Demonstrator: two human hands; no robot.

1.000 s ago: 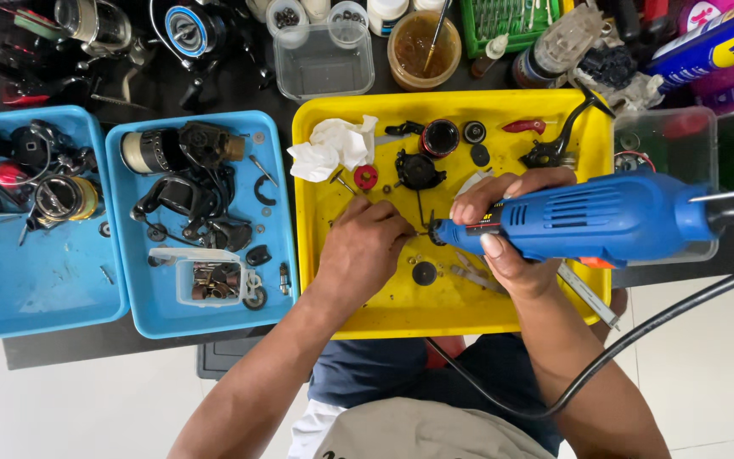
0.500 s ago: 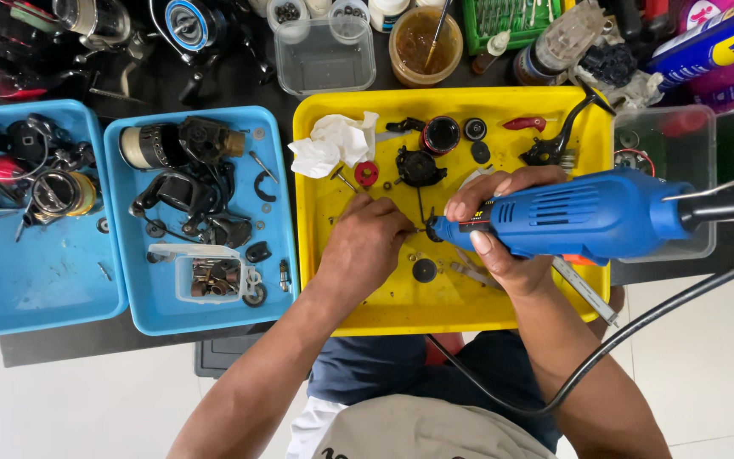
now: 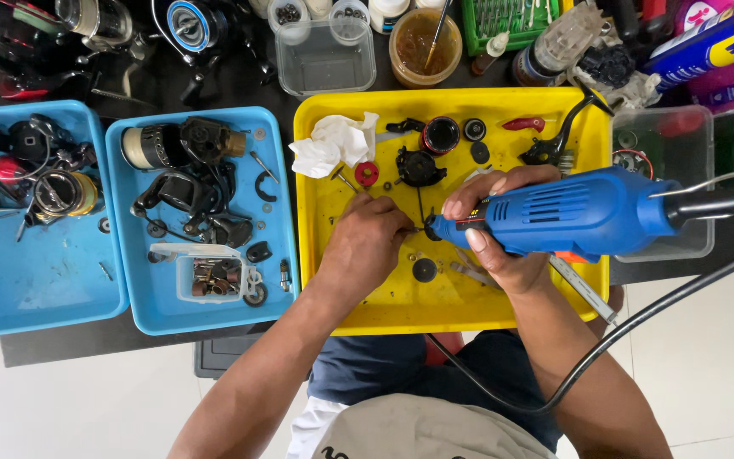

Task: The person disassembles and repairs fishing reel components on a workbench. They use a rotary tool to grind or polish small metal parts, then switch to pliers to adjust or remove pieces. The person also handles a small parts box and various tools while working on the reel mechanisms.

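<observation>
My right hand (image 3: 503, 229) grips one blue rotary tool (image 3: 571, 212), tip at my left hand (image 3: 367, 242), which pinches a small part, hidden, over one yellow tray (image 3: 384, 310). Two blue trays (image 3: 44, 297) at nine o'clock; blue-yellow spray can (image 3: 715, 42) at one o'clock.

Free room and obstacles, seen from the head camera. Your left hand (image 3: 367, 242) and right hand (image 3: 494, 229) meet at the middle of the yellow tray (image 3: 401, 310); the blue rotary tool (image 3: 571, 212) lies across its right half and bars any pass from that side. Its black cord (image 3: 622, 336) loops off the near right corner. The tray's far strip is crowded: crumpled tissue (image 3: 333, 144), red washer (image 3: 366, 173), black housing (image 3: 419, 166), round black cap (image 3: 441, 134). Open floor remains along the near edge and the left margin below the tissue. The right blue tray (image 3: 138, 306) is packed with parts; the left blue tray (image 3: 36, 289) is bare in its near half.
</observation>
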